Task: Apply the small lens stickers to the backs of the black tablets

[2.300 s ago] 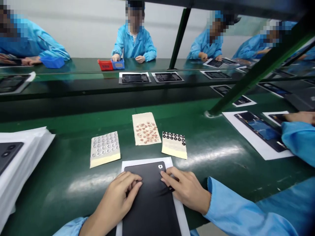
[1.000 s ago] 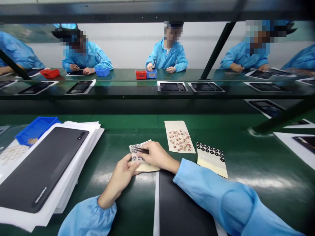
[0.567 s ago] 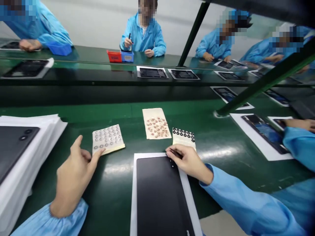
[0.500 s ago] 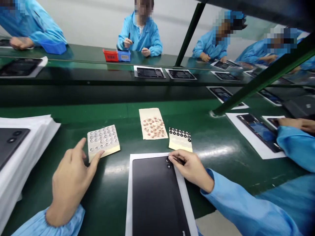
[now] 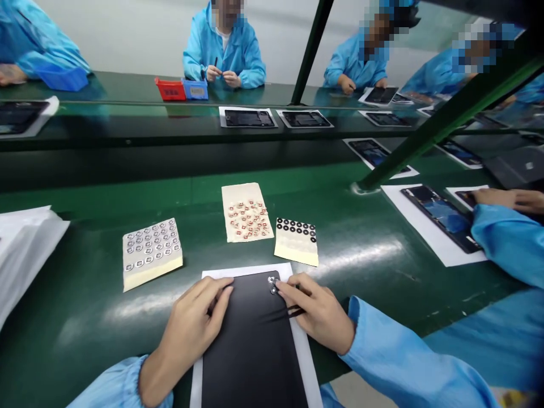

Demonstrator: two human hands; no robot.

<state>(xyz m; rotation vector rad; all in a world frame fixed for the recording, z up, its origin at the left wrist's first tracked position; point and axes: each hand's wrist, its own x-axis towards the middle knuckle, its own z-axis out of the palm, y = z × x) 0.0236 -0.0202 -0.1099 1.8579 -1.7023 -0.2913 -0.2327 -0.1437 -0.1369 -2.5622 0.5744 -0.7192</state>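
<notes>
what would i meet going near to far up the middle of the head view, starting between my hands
Black panel → cream sheet of small red-marked pieces → flat dark device → person in a blue smock → pale wall

The tablet cover point(image 5: 250, 340) is black, the workbench point(image 5: 357, 226) green. Rows of black rings point(image 5: 299, 230) pattern a cream sticker sheet point(image 5: 296, 252); reddish squares point(image 5: 256, 221) dot another cream sheet point(image 5: 241, 195).
</notes>
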